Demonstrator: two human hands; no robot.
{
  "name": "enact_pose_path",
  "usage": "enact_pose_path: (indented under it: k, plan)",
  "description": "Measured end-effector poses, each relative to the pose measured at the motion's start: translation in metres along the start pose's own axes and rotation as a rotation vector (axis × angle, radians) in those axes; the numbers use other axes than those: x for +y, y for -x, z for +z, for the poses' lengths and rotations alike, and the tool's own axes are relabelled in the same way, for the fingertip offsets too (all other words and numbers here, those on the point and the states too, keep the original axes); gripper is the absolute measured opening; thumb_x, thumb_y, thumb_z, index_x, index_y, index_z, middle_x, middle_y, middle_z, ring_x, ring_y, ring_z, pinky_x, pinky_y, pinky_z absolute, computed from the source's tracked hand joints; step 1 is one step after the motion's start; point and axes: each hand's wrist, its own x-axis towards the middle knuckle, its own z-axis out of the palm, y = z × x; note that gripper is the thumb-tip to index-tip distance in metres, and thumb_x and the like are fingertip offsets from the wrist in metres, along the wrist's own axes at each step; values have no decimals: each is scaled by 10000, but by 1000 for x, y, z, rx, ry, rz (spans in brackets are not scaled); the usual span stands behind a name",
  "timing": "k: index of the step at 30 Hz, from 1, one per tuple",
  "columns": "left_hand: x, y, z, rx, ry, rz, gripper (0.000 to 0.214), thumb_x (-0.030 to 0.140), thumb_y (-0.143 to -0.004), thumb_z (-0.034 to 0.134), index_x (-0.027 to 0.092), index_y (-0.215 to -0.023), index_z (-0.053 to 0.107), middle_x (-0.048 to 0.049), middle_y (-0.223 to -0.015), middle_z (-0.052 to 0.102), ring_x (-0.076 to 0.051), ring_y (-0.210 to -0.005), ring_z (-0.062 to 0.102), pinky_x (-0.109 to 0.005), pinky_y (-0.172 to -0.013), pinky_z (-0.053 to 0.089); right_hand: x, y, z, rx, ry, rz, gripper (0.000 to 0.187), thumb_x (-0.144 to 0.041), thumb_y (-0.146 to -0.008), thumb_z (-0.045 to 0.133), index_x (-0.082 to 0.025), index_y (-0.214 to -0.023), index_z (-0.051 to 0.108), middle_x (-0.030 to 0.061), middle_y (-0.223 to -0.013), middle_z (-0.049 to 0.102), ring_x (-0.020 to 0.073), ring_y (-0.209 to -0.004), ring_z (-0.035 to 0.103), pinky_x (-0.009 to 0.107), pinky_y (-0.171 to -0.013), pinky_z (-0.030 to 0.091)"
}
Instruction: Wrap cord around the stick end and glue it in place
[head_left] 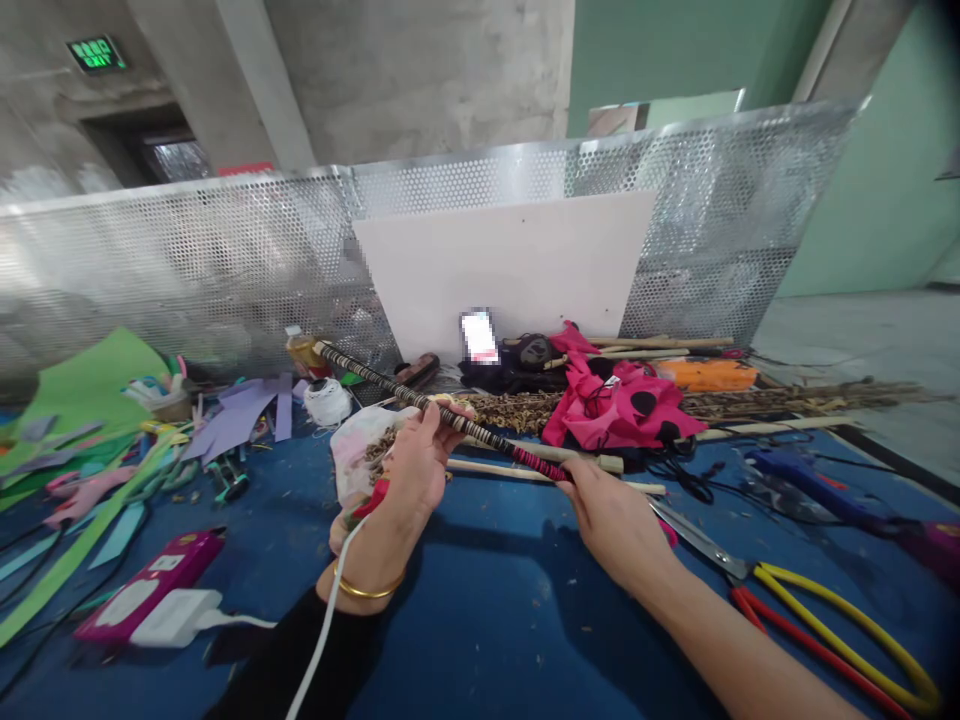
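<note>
A long stick wrapped in dark and pale cord point(375, 378) slants across the middle, with pink-red wrapping at its lower right end. My left hand point(412, 470) is closed around its middle, and something red and green shows against the palm. At the pink-wrapped end, my right hand point(607, 510) grips the stick between thumb and fingers. A white cable point(330, 620) runs over my left wrist, beside a gold bangle point(371, 588). Scissors with yellow and red handles point(739, 570) lie by my right forearm, their blade tips partly hidden behind that hand.
A magenta power strip point(150, 585) with a white plug lies at left, near coloured paper strips point(240, 420). Pink fabric point(615, 400), dried stalks point(795, 400) and a lit phone point(479, 337) stand or lie at the back. A blue-handled tool point(817, 490) rests at right.
</note>
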Motion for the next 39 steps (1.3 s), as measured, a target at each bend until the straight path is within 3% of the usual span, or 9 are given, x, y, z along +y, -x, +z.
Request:
enact_pose_path:
  k: [4, 7, 10, 18, 21, 24, 29, 34, 39]
  plan:
    - [7, -4, -3, 9, 13, -10, 245, 344, -909, 544, 138, -846, 660, -48, -814, 722, -173, -809, 692, -267, -731, 553, -1, 1, -5, 8, 3, 16, 320, -362, -990, 308, -208, -859, 556, 31, -781, 665, 195, -676, 653, 299, -522, 296]
    - [18, -13, -8, 159, 119, 21, 330, 354, -973, 406, 129, -896, 635, -67, -830, 717, -161, -790, 693, -292, -758, 554, 1, 0, -13, 26, 65, 29, 344, -400, -982, 333, -218, -806, 566, 24, -767, 672, 187, -639, 652, 299, -507, 263]
    - [26, -20, -13, 275, 216, 25, 362, 292, -1001, 321, 135, -843, 606, -29, -691, 666, -130, -671, 660, -283, -734, 549, 2, -1, -16, 33, 122, 11, 330, -397, -972, 368, -219, -774, 563, 15, -743, 670, 180, -605, 645, 302, -496, 230]
    - [26, -22, -17, 232, 293, -11, 468, 303, -1009, 238, 183, -619, 466, 41, -484, 423, -72, -420, 447, -200, -514, 477, -1, 4, -15, 147, 288, -72, 460, -508, -962, 334, -206, -702, 562, 9, -626, 628, 180, -530, 620, 303, -491, 143]
    - [27, -22, -14, 220, 294, -14, 452, 318, -1004, 271, 169, -644, 500, 28, -507, 471, -80, -451, 498, -208, -536, 500, 1, 3, -17, 147, 311, -63, 487, -510, -968, 304, -200, -706, 573, 14, -620, 630, 182, -527, 620, 301, -495, 132]
    - [29, -22, -13, 237, 248, -16, 425, 352, -995, 311, 125, -762, 584, -26, -616, 603, -129, -591, 626, -258, -629, 551, 5, 0, -19, 53, 275, 22, 465, -494, -973, 302, -210, -764, 606, 13, -676, 666, 188, -543, 629, 298, -499, 128]
    - [41, -32, -28, 366, 287, 5, 526, 462, -986, 257, 99, -823, 602, -91, -739, 680, -176, -693, 684, -308, -671, 571, 14, -5, -21, -64, 184, 70, 449, -508, -967, 308, -232, -814, 628, 14, -749, 698, 193, -637, 652, 295, -518, 170]
    - [53, -43, -46, 449, 352, 43, 545, 460, -997, 174, 155, -699, 513, 26, -498, 515, -76, -395, 500, -201, -467, 478, 20, -6, -16, -58, 194, 33, 504, -579, -944, 302, -211, -781, 606, 26, -717, 671, 196, -632, 637, 303, -534, 210]
    - [50, -40, -48, 414, 409, 9, 554, 513, -980, 155, 184, -612, 406, 71, -416, 341, -69, -323, 366, -201, -385, 382, 22, -7, -7, 28, 194, -47, 389, -419, -984, 330, -186, -813, 590, 43, -750, 656, 202, -699, 621, 296, -610, 304]
